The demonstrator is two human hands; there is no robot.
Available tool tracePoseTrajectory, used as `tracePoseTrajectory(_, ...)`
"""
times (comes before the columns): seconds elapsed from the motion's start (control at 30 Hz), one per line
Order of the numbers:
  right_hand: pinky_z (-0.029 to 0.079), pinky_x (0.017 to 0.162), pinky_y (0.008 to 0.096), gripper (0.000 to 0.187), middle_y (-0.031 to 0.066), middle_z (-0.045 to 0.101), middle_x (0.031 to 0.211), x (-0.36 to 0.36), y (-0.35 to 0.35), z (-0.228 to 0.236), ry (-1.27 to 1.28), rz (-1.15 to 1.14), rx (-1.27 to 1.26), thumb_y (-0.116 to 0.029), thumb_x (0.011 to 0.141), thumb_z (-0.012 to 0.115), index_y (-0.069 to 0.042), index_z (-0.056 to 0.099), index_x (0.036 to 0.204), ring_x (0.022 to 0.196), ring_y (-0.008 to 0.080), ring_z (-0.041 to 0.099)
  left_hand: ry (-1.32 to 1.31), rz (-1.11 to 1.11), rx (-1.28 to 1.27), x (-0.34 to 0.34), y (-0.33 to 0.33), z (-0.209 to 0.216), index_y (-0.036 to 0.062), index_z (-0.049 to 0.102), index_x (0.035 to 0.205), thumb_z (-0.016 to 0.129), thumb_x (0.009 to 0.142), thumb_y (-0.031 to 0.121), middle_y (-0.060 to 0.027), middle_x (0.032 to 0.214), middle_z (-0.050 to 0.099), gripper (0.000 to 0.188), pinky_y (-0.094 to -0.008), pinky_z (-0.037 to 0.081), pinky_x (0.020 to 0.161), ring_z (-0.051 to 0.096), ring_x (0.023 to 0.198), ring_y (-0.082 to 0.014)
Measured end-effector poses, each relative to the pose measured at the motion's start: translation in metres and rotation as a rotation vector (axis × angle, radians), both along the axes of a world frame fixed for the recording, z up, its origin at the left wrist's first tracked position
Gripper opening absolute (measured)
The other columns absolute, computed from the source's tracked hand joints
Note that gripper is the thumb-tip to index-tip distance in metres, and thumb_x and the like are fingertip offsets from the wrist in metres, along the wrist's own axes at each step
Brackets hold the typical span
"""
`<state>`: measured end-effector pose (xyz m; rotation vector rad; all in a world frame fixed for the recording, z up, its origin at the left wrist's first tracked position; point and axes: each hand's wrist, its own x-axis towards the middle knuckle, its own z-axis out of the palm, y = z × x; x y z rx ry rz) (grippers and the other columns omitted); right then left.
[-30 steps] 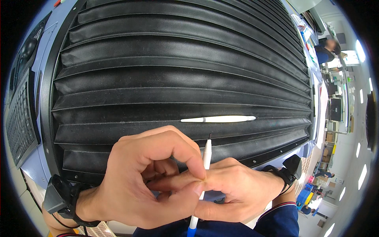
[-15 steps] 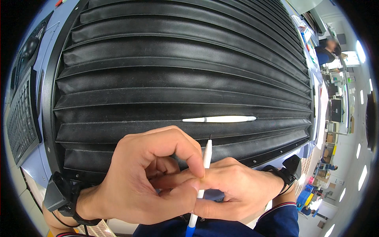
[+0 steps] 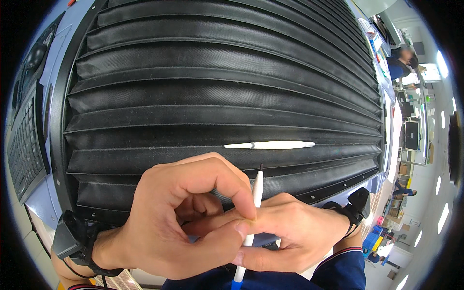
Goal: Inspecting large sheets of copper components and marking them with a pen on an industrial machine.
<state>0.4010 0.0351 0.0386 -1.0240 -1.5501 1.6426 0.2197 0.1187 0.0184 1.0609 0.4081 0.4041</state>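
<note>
A slim white pen (image 3: 257, 191), with a dark tip at the top and a blue lower end, stands steeply slanted between my hands. My left hand (image 3: 176, 210) is curled, with thumb and index fingertip pinched together against the pen's side. My right hand (image 3: 290, 220) is closed round the pen from the other side, its thumb on the lower barrel. Part of its fingers is hidden behind my left hand. Just beyond my hands, a second white pen-like stick (image 3: 280, 145) with a grey ring and tapered ends lies across a black pleated cover (image 3: 208, 113).
At the left are a dark keyboard (image 3: 24, 140) and a mouse (image 3: 36, 57). The cover has a black metal frame (image 3: 61, 145) along its left side. Small boxes (image 3: 374, 41) lie at the far right edge. Beyond are a seated person (image 3: 401, 63) and a walking one (image 3: 403, 189).
My hands and the pen have shifted slightly to the right, with the grip unchanged. The stick on the cover lies as before. A person has come into view in the right background.
</note>
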Motion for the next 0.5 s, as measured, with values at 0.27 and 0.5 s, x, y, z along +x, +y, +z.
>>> tracePoseTrajectory(0.27, 0.051, 0.053, 0.0321, 0.014, 0.0113, 0.062, 0.079, 0.0009, 0.0024, 0.003, -0.013, 0.018, -0.016, -0.005, 0.088, 0.058, 0.001, 0.055, 0.101, 0.06, 0.0236, 0.064, -0.019, -0.001, -0.02, -0.0001, -0.0005, 0.0006, -0.0076, 0.057, 0.089, 0.06, 0.077, -0.01, -0.0193, 0.099, 0.054, 0.013, -0.019, 0.048, 0.059, 0.064, 0.066, -0.0122)
tracePoseTrajectory(0.5, 0.05, 0.051, 0.0328, 0.015, 0.0122, 0.062, 0.077, 0.0014, 0.002, 0.0003, -0.008, 0.016, -0.014, -0.005, 0.089, 0.058, 0.002, 0.054, 0.101, 0.059, 0.0246, 0.064, -0.015, 0.005, 0.024, 0.0016, 0.0003, -0.0019, -0.007, 0.058, 0.088, 0.062, 0.075, -0.011, -0.0189, 0.099, 0.054, 0.014, -0.0192, 0.05, 0.059, 0.064, 0.066, -0.0126)
